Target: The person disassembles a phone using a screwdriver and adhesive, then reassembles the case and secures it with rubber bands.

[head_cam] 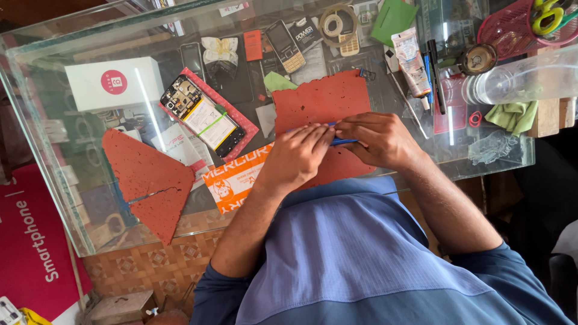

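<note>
Pinching blue tool (343,141) between both hands (337,147) — over red mat (319,99).

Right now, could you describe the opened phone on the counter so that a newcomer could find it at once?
Start at the glass counter and find the white box near its far left. Just right of the box a pink mat lies slantwise, and the opened phone rests on it. Unlike the keypad phones further back, its back is off, showing circuit board and battery.
</note>
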